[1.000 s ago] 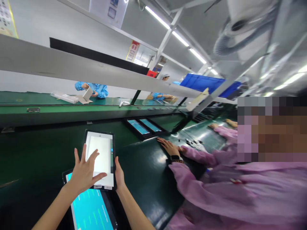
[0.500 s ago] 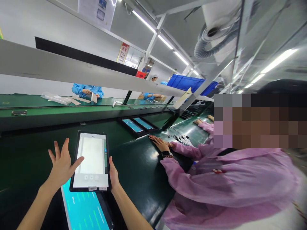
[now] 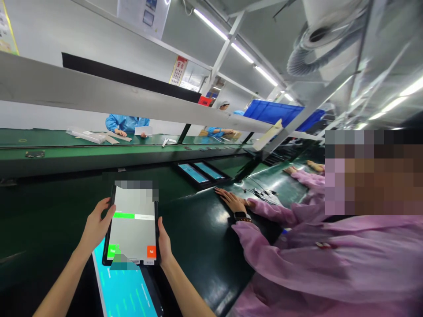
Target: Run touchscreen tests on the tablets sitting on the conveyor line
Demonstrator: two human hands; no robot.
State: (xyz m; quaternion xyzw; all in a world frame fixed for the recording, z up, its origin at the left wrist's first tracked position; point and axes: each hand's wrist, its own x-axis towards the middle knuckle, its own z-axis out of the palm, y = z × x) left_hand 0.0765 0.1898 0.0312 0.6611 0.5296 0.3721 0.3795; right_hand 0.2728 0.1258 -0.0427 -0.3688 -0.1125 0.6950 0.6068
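A black-framed tablet is held upright between my two hands, its pale screen showing a green bar and a green and a red box. My left hand is closed on its left edge, thumb at the front. Along the right edge, my right hand grips the same tablet, its fingers partly hidden behind. Below it lies a second tablet with a bright blue screen, partly covered by the held one.
Two blue-screened tablets lie in a black tray. At the right a person in a pink smock rests their hands on the green bench. Cables lie beyond. A blue bin sits above.
My left hand has gone from spread fingers over the screen to holding the tablet's left edge. The screen picture has changed. The view has shifted, moving the scene rightward.
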